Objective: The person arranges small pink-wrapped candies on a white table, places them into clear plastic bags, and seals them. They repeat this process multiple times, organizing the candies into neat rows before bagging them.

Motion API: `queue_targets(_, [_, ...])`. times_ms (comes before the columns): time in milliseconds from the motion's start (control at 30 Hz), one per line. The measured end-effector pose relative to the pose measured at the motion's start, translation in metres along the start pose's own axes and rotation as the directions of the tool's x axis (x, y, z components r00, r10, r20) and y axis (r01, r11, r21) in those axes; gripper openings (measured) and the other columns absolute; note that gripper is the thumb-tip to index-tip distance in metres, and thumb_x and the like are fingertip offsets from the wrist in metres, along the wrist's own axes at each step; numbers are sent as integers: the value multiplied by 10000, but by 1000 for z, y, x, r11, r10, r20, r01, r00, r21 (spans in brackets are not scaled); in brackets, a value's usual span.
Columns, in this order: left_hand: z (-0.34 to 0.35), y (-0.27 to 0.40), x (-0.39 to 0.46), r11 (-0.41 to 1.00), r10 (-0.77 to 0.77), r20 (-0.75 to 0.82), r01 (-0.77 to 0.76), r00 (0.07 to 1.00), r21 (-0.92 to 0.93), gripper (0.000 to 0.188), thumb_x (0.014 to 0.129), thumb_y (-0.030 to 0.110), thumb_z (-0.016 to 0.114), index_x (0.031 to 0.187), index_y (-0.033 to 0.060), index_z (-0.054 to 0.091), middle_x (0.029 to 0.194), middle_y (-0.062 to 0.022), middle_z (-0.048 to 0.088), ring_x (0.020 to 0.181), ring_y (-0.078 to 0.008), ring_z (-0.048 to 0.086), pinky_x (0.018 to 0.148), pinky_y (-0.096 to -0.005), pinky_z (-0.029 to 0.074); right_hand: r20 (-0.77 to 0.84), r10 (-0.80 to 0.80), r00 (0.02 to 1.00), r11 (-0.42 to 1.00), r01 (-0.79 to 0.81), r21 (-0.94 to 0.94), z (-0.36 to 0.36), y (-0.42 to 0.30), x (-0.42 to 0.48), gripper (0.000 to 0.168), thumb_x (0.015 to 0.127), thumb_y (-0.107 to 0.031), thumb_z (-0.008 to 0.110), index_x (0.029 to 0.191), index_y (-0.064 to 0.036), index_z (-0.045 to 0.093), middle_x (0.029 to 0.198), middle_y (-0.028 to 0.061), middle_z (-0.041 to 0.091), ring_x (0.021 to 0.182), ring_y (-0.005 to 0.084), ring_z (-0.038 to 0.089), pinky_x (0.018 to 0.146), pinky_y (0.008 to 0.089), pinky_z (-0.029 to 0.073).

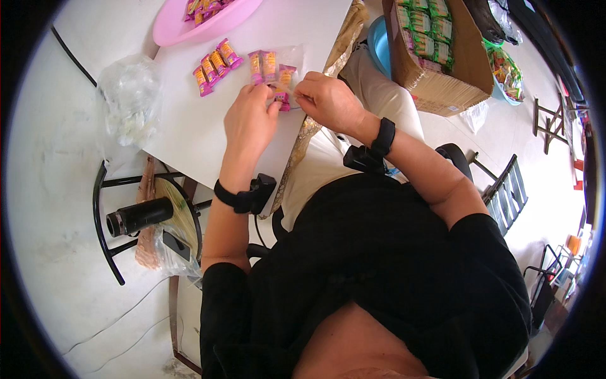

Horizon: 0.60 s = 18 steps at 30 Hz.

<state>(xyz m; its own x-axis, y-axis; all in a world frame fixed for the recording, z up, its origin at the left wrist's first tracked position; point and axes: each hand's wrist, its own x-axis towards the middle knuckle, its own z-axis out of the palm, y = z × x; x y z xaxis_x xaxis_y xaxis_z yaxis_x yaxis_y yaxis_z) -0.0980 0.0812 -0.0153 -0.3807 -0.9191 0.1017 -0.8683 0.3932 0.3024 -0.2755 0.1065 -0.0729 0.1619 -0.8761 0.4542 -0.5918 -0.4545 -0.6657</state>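
Note:
On the white table (189,142) lies a clear plastic bag (294,57) with several pink-and-yellow wrapped snacks (268,66) in or under it. My left hand (251,116) is at the bag's near left side, fingers curled at its edge. My right hand (326,99) pinches the bag's near right edge between thumb and fingers. One pink packet (282,100) shows between the hands. Left of the bag, more snacks of the same kind (217,65) lie side by side in a row on the table.
A pink basin (208,31) of snacks stands at the table's far end. A bunched clear plastic bag (130,99) hangs by the left edge. On the right are a cardboard box (440,94) of green packs and a blue basin (378,45). A black bottle (142,217) lies on a chair.

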Motion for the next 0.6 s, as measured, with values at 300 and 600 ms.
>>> queue_targets(300, [12,-14,17,884,428,-17,-414,904,217,496,756,138,748,1232,127,612,1371,-75,540,1306,-254,467,1023,-520,344,21,7,1000,1000,-7,4,-1,2,0,54,807,-89,629,823,-37,633,805,120,589,730,331,601,649,411,496])
queue_targets(600, [27,-23,49,909,400,-5,-396,917,128,405,772,36,663,1164,132,631,1329,-66,566,1296,-251,474,1007,-541,358,28,9,1000,1000,-9,10,-1,0,1,54,792,-77,629,832,-43,637,808,112,592,709,322,604,634,402,494])
